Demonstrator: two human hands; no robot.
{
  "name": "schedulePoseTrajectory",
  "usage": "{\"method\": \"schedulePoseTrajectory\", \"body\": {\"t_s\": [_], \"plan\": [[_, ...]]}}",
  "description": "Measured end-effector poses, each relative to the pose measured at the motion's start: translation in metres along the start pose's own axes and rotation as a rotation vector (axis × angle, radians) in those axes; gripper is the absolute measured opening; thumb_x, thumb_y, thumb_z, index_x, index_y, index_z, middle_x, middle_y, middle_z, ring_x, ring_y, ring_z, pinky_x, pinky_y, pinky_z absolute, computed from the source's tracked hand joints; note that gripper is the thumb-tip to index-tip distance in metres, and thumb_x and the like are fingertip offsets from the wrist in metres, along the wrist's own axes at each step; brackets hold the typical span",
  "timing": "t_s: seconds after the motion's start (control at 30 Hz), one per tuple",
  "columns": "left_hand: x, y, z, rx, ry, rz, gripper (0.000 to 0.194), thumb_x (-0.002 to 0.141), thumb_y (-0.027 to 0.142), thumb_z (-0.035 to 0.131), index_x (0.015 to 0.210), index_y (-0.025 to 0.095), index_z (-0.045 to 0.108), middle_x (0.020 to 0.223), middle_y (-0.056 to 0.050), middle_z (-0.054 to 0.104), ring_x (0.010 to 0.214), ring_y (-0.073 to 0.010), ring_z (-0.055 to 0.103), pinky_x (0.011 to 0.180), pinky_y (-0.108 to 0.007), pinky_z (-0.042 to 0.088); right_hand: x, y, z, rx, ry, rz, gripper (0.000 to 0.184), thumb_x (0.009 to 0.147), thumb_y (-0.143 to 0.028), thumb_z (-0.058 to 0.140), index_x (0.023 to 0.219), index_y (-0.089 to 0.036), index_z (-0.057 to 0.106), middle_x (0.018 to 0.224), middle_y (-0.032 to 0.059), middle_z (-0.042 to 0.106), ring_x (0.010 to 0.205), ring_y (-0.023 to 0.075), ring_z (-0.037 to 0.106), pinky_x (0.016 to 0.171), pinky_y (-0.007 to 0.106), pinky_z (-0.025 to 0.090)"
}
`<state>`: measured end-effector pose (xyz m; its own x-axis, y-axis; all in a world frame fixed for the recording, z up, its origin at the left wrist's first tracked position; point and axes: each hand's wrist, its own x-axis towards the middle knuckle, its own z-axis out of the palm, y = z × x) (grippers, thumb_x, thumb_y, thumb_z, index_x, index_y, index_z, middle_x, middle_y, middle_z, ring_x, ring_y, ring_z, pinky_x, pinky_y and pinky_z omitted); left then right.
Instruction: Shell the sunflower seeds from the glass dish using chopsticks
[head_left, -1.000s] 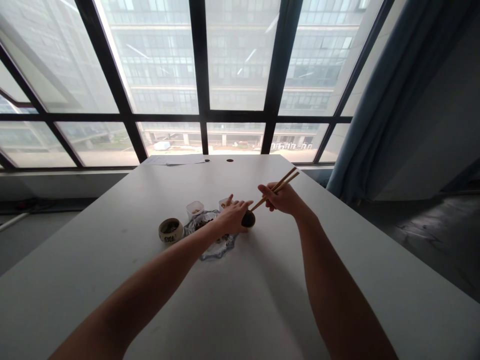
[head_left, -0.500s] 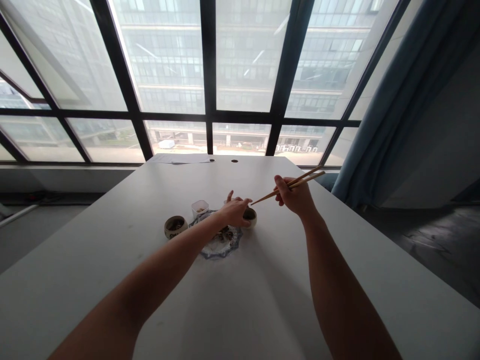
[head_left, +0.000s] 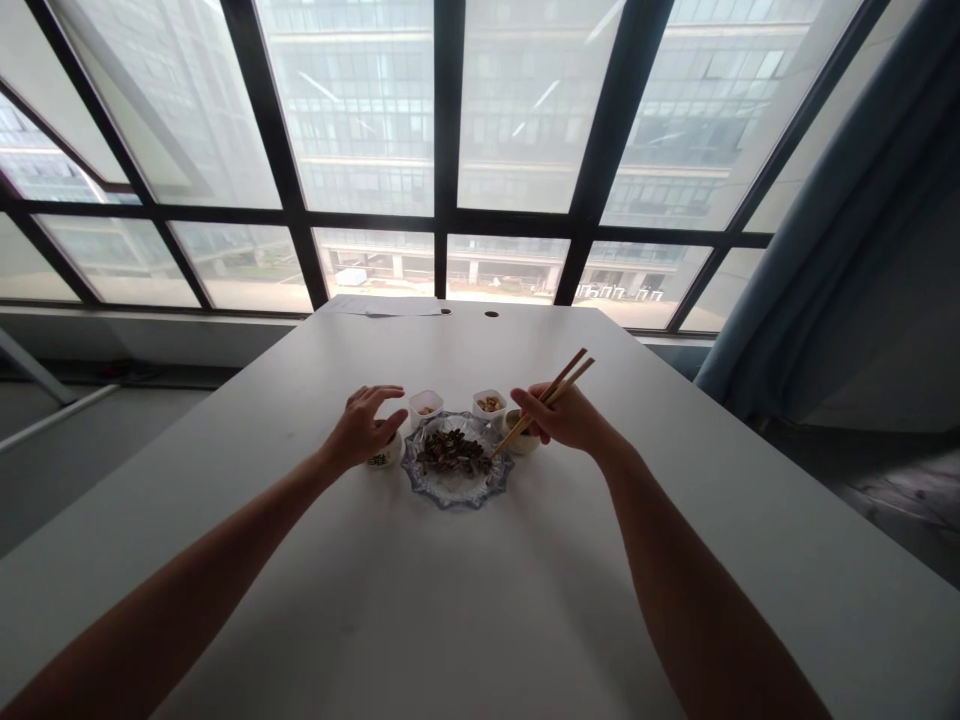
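Observation:
A pair of wooden chopsticks is in my right hand, closed round them. Their tips reach the right edge of a scalloped clear plate that holds a heap of dark, seed-like pieces. Behind the tips, a small round cup stands to the plate's right, partly covered by that hand. My left hand is over a second round cup with dark markings, left of the plate. Its fingers are stretched and apart from the thumb; whether they touch the cup I cannot tell.
Two small white tubs stand behind the plate: the left tub with a few pale bits, the right tub with brownish pieces. Papers lie at the far edge of the white table. A blue curtain hangs at right.
My left hand has moved left from the right cup to the left one. My right hand has brought the chopsticks down and left to the plate's edge. The camera view has shifted slightly.

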<state>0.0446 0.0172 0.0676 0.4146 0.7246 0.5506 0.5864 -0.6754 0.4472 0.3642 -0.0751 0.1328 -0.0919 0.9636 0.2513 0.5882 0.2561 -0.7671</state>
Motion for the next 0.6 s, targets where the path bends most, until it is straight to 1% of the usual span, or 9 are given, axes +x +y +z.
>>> {"method": "schedulePoseTrajectory", "body": {"t_s": [0.07, 0.13, 0.2, 0.27, 0.4, 0.6], "plan": [[-0.017, -0.014, 0.001, -0.050, 0.027, -0.061, 0.041, 0.092, 0.050, 0.051, 0.118, 0.020, 0.063, 0.128, -0.013, 0.067, 0.125, -0.0297, 0.059, 0.110, -0.050, 0.043, -0.001, -0.005, 0.008, -0.043, -0.027, 0.019, 0.059, 0.086, -0.071, 0.054, 0.058, -0.020, 0.052, 0.045, 0.0017, 0.057, 0.037, 0.0129, 0.054, 0.038, 0.023, 0.040], [-0.031, -0.023, 0.005, -0.101, 0.039, -0.111, 0.049, 0.092, 0.056, 0.049, 0.122, 0.018, 0.061, 0.131, -0.015, 0.064, 0.127, -0.0307, 0.057, 0.109, -0.050, 0.044, -0.002, -0.010, 0.013, -0.070, -0.058, 0.030, 0.057, 0.087, -0.069, 0.053, 0.058, -0.020, 0.051, 0.044, 0.0013, 0.056, 0.038, 0.0133, 0.054, 0.038, 0.023, 0.040], [-0.042, -0.026, 0.010, -0.152, 0.041, -0.160, 0.055, 0.092, 0.059, 0.049, 0.126, 0.017, 0.058, 0.133, -0.016, 0.063, 0.127, -0.0314, 0.057, 0.108, -0.050, 0.045, -0.004, -0.015, 0.016, -0.094, -0.085, 0.019, 0.055, 0.089, -0.066, 0.051, 0.058, -0.021, 0.048, 0.045, 0.0007, 0.055, 0.038, 0.0127, 0.053, 0.040, 0.023, 0.040], [-0.050, -0.026, 0.013, -0.201, 0.024, -0.214, 0.061, 0.092, 0.062, 0.049, 0.131, 0.016, 0.055, 0.131, -0.017, 0.064, 0.123, -0.0314, 0.060, 0.105, -0.050, 0.048, -0.006, -0.019, 0.016, -0.120, -0.103, 0.000, 0.053, 0.090, -0.064, 0.049, 0.059, -0.021, 0.046, 0.044, -0.0003, 0.054, 0.038, 0.0120, 0.051, 0.040, 0.022, 0.040], [-0.056, -0.026, 0.014, -0.255, -0.034, -0.292, 0.070, 0.090, 0.068, 0.049, 0.136, 0.015, 0.051, 0.126, -0.017, 0.067, 0.111, -0.0308, 0.066, 0.096, -0.049, 0.053, -0.008, -0.025, 0.015, -0.168, -0.128, 0.001, 0.051, 0.092, -0.061, 0.045, 0.061, -0.021, 0.047, 0.045, -0.0005, 0.053, 0.037, 0.0116, 0.050, 0.039, 0.022, 0.038], [-0.057, -0.029, 0.015, -0.273, -0.053, -0.279, 0.074, 0.089, 0.071, 0.048, 0.137, 0.015, 0.050, 0.125, -0.018, 0.068, 0.108, -0.0307, 0.067, 0.096, -0.050, 0.052, -0.012, -0.031, 0.012, -0.208, -0.142, 0.060, 0.051, 0.091, -0.063, 0.047, 0.063, -0.020, 0.051, 0.049, 0.0024, 0.058, 0.040, 0.0131, 0.053, 0.040, 0.023, 0.039]]}}
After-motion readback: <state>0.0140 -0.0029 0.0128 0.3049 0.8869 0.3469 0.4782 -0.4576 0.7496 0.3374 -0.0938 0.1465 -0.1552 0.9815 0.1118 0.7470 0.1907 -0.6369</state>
